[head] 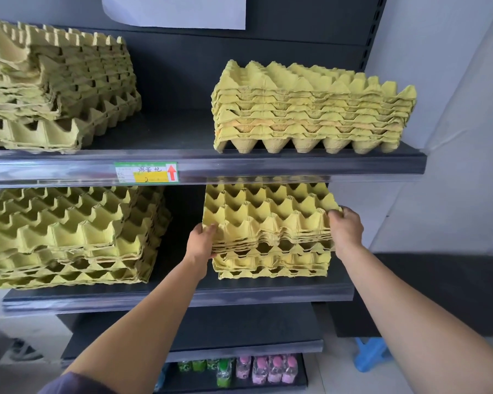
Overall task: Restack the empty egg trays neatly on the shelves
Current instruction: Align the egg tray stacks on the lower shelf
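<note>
Both bare forearms reach up to the middle shelf (182,301), where the left hand (201,241) and right hand (345,227) clasp opposite sides of the upper egg trays (268,217), fingers curled over the edges, atop the right-hand stack (272,265); other stacks sit beside and above.

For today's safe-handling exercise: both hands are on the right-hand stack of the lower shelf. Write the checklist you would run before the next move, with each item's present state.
1. Left hand grips the front-left corner of the upper bundle: ok.
2. Right hand grips the bundle's right edge: ok.
3. Bundle aligned with the trays beneath: not ok, it sits skewed.
4. Headroom under the upper shelf: cannot tell.
5. Left-hand stack clear of the bundle: ok, a gap shows.
6. Lower shelf edge free in front: ok.
</note>
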Tool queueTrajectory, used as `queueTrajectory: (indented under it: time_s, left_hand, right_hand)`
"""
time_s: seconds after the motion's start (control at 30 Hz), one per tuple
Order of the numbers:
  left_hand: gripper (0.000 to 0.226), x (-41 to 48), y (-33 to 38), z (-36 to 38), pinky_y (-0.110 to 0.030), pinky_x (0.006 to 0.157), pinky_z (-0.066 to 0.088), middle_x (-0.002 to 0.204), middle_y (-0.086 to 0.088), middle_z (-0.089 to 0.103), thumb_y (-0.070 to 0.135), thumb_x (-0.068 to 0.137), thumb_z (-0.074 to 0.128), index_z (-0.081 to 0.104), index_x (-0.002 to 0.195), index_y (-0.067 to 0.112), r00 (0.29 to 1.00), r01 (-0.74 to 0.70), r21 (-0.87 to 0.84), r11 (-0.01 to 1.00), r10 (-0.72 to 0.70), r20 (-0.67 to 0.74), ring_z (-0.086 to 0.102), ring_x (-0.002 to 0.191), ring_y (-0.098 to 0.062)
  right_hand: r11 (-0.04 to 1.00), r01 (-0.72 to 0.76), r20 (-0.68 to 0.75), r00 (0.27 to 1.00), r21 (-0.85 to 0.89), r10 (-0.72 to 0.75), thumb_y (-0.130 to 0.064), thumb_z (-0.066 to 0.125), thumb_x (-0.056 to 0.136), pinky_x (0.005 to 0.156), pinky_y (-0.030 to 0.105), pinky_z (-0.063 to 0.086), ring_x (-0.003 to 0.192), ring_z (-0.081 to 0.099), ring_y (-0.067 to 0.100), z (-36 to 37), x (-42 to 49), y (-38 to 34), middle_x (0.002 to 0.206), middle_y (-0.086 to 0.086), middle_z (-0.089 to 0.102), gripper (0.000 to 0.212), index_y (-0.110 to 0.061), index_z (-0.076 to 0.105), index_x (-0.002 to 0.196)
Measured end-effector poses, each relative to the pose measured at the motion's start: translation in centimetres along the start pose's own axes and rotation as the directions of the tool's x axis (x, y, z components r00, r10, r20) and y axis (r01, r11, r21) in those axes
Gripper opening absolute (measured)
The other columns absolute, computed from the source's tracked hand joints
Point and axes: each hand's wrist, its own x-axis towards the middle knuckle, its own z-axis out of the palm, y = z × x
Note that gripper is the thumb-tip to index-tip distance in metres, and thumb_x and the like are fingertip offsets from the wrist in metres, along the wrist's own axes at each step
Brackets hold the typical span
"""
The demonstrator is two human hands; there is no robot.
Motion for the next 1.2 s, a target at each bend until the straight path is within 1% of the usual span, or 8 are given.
queueTrajectory:
  time_s: [0.2,0.33,0.57,0.7,0.9,1.0,1.13,1.2]
  left_hand:
    - [0.038,-0.8,1.0,1.3,-0.048,0.099,0.043,0.121,-0.009,0.060,0.026,0.097,0.048,0.048,0.132,0.012,0.993,-0.119,0.027,0.992,0.119,0.005,0.055,0.113,-0.029]
    - [0.041,-1.2,-0.1,1.6,-0.036,0.093,0.044,0.123,-0.008,0.059,0.030,0.097,0.047,0.046,0.134,0.013,0.988,-0.155,0.124,0.980,0.152,0.036,0.055,0.108,-0.021]
    - [0.048,-1.8,-0.3,2.0,-0.044,0.102,0.036,0.133,-0.004,0.048,0.031,0.098,0.043,0.032,0.143,0.015,0.987,-0.156,0.102,0.983,0.149,0.066,0.043,0.126,-0.027]
    - [0.042,-1.3,-0.1,2.2,-0.047,0.102,0.040,0.123,-0.003,0.056,0.032,0.098,0.044,0.039,0.137,0.017,0.988,-0.144,0.080,0.986,0.140,0.061,0.051,0.120,-0.028]
    - [0.040,-1.2,-0.6,2.8,-0.044,0.100,0.040,0.125,-0.006,0.057,0.031,0.097,0.047,0.043,0.134,0.017,0.987,-0.149,0.063,0.987,0.145,0.067,0.052,0.114,-0.026]
    - [0.040,-1.4,-1.4,3.2,-0.035,0.094,0.040,0.121,-0.002,0.054,0.030,0.098,0.045,0.039,0.135,0.016,0.981,-0.182,0.077,0.980,0.176,0.078,0.050,0.107,-0.018]
    - [0.043,-1.2,-1.4,3.5,-0.037,0.094,0.038,0.128,-0.003,0.047,0.032,0.098,0.043,0.034,0.138,0.018,0.983,-0.184,0.120,0.975,0.180,0.048,0.047,0.110,-0.019]
    - [0.047,-1.0,-1.3,3.3,-0.045,0.101,0.036,0.139,-0.008,0.038,0.035,0.096,0.045,0.034,0.139,0.020,0.964,-0.229,0.345,0.910,0.263,-0.052,0.046,0.117,-0.026]
  right_hand:
    - [0.996,-0.015,-0.079,0.997,0.091,0.023,-0.022,0.048,0.091,0.076,0.040,0.049,0.080,0.056,0.028,-1.6,-0.1,-0.1,0.089,0.006,0.063,0.018,-0.016,0.064,0.098]
    - [0.993,-0.100,-0.027,0.994,0.069,0.102,-0.020,0.045,0.093,0.075,0.037,0.046,0.080,0.051,0.025,-2.4,-0.7,1.2,0.093,0.010,0.061,0.015,-0.015,0.059,0.095]
    - [0.984,-0.175,0.067,0.983,0.039,0.172,-0.041,0.043,0.099,0.102,0.052,0.041,0.127,0.044,0.031,-2.9,-1.0,1.5,0.141,0.007,0.046,0.046,-0.020,0.042,0.140]
    - [0.976,-0.172,0.070,0.984,0.131,0.164,-0.039,0.043,0.100,0.096,0.055,0.046,0.119,0.048,0.030,-2.8,-0.9,1.2,0.126,0.000,0.050,0.038,-0.022,0.047,0.134]
    - [0.973,-0.156,0.060,0.987,0.170,0.148,-0.040,0.044,0.099,0.099,0.055,0.044,0.120,0.051,0.032,-2.8,0.4,1.3,0.131,0.006,0.053,0.036,-0.026,0.048,0.132]
    - [0.976,-0.171,0.092,0.983,0.135,0.160,-0.038,0.044,0.099,0.100,0.052,0.043,0.119,0.049,0.030,-3.0,0.8,1.8,0.132,0.006,0.053,0.036,-0.025,0.048,0.131]
    - [0.958,-0.258,0.181,0.956,0.128,0.233,-0.025,0.047,0.095,0.077,0.033,0.040,0.097,0.052,0.024,-3.5,1.5,1.3,0.110,0.004,0.059,0.024,-0.019,0.055,0.116]
    - [0.954,-0.273,0.196,0.949,0.127,0.246,-0.018,0.049,0.093,0.063,0.027,0.037,0.077,0.051,0.020,-3.8,1.8,0.9,0.093,0.005,0.058,0.011,-0.015,0.057,0.100]
